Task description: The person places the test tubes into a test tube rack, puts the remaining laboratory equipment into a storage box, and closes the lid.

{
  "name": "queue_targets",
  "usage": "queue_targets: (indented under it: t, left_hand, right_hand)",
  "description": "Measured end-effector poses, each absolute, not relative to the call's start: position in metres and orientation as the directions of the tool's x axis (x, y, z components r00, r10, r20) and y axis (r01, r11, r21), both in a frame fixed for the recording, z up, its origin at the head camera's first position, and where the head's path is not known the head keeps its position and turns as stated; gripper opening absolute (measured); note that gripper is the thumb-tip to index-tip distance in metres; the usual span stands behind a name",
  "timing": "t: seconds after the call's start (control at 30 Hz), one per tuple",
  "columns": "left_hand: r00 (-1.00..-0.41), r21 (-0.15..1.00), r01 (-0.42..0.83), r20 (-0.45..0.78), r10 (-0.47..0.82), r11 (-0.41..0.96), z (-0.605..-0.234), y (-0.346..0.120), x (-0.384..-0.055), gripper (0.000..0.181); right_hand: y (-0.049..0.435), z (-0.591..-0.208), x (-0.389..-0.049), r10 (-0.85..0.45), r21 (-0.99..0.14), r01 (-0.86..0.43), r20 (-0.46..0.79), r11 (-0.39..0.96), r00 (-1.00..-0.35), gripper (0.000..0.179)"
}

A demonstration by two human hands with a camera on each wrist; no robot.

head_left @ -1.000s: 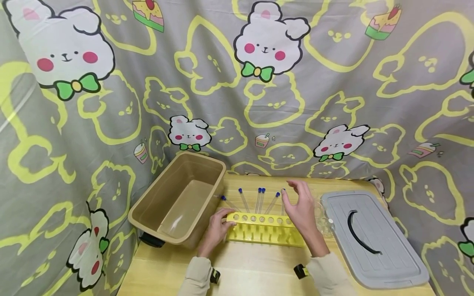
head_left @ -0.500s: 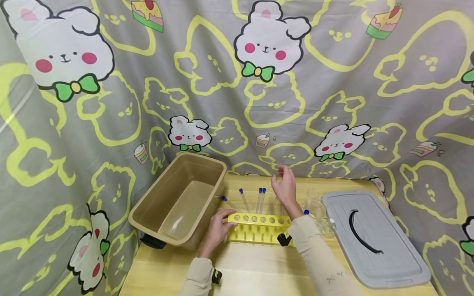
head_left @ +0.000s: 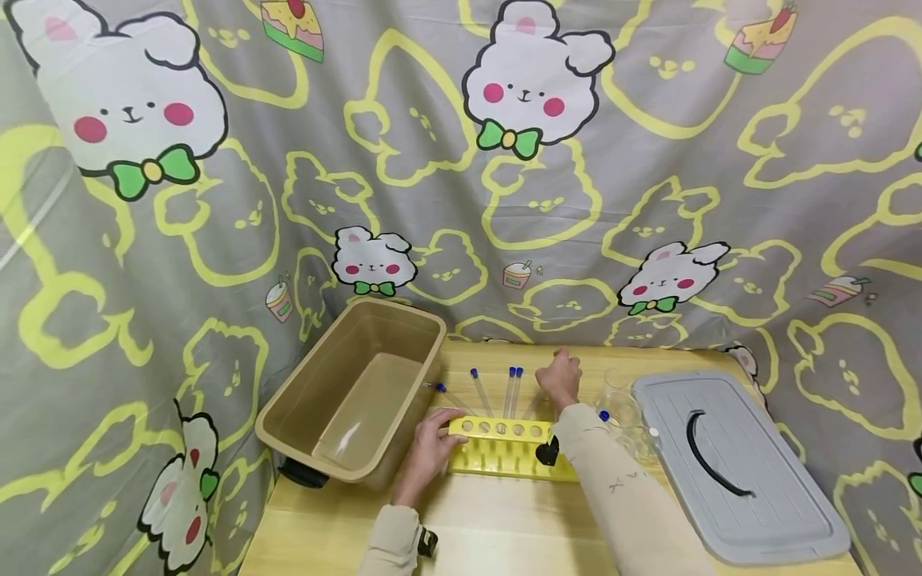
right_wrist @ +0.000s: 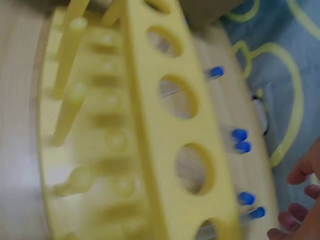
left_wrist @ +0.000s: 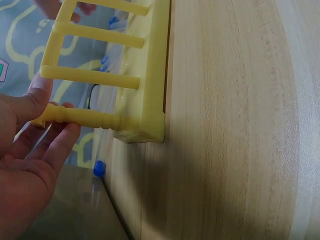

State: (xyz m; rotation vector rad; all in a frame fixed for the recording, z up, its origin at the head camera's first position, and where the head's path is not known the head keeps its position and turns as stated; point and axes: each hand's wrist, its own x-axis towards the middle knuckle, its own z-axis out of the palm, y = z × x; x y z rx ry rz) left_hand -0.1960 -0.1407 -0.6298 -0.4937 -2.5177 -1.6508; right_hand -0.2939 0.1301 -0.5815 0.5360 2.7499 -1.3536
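My left hand (head_left: pixel 432 442) grips the left end of a yellow test tube rack (head_left: pixel 497 430), which stands on the table. In the left wrist view the thumb and fingers (left_wrist: pixel 62 142) are around its end post. Behind the rack lie several clear test tubes (head_left: pixel 481 394) with blue caps; two lie close together. My right hand (head_left: pixel 560 378) is over the table behind the rack's right part, its fingers pointing down and loosely bent. The right wrist view shows those fingers (right_wrist: pixel 295 210) apart from the nearby blue caps (right_wrist: pixel 257 212), holding nothing visible. My right sleeve covers the rack's right end.
A brown plastic bin (head_left: pixel 353 392) stands at the left. At the right lies a grey lid (head_left: pixel 742 464) with a black handle. Clear glassware (head_left: pixel 627 412) sits beside the lid, near a blue cap (head_left: pixel 603 416). A patterned curtain (head_left: pixel 562 200) hangs behind the table.
My right hand has moved from the rack's right end to behind it, first rising, then lowering toward the tubes. My left hand keeps its grip on the rack.
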Motion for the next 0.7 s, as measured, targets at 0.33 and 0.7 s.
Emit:
queue_targets:
  t: [0.33, 0.7]
  left_hand:
    - [-0.945, 0.872, 0.312, 0.245, 0.216, 0.377, -0.628, -0.140, -0.197, 0.043]
    - [-0.940, 0.864, 0.331, 0.265, 0.216, 0.379, -0.629, -0.141, -0.199, 0.043]
  right_hand:
    - [0.135, -0.591, -0.286, 0.321, -0.640, 0.495, -0.378, 0.587, -0.869, 0.068]
    - [0.134, -0.606, -0.293, 0.351, -0.528, 0.526, -0.401, 0.667, -0.846, 0.068]
